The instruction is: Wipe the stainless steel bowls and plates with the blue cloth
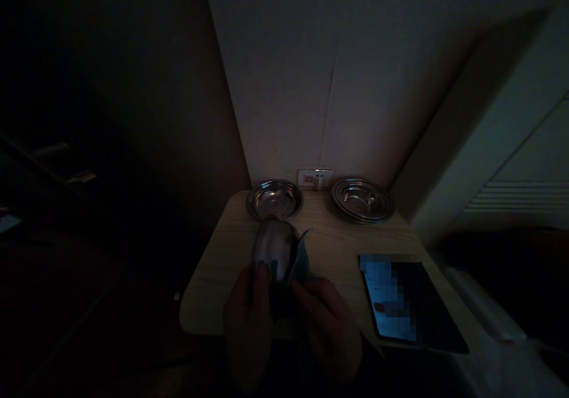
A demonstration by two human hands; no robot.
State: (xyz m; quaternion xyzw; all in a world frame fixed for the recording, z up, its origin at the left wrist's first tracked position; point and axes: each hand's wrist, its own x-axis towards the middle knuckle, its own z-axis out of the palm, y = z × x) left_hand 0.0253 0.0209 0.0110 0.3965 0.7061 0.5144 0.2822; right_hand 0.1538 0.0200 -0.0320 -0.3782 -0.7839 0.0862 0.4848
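A shiny metal bowl (274, 245) is tilted on its side above the front of the small table. My left hand (249, 315) grips it, with the thumb pressed on its outer surface. On the bowl's right side my right hand (326, 321) pinches a dark greenish cloth (301, 260), which lies against the rim and stands up in a pointed fold. The bowl's inside is turned away and the fingers behind the cloth are hidden. The scene is very dark.
A metal dish (274, 201) sits at the table's back left. Several stacked metal dishes (362, 201) stand at the back right. A tablet-like device with a lit screen (391, 300) lies on the right of the wooden table (213, 279). Behind is a wall socket (314, 178) with a plug.
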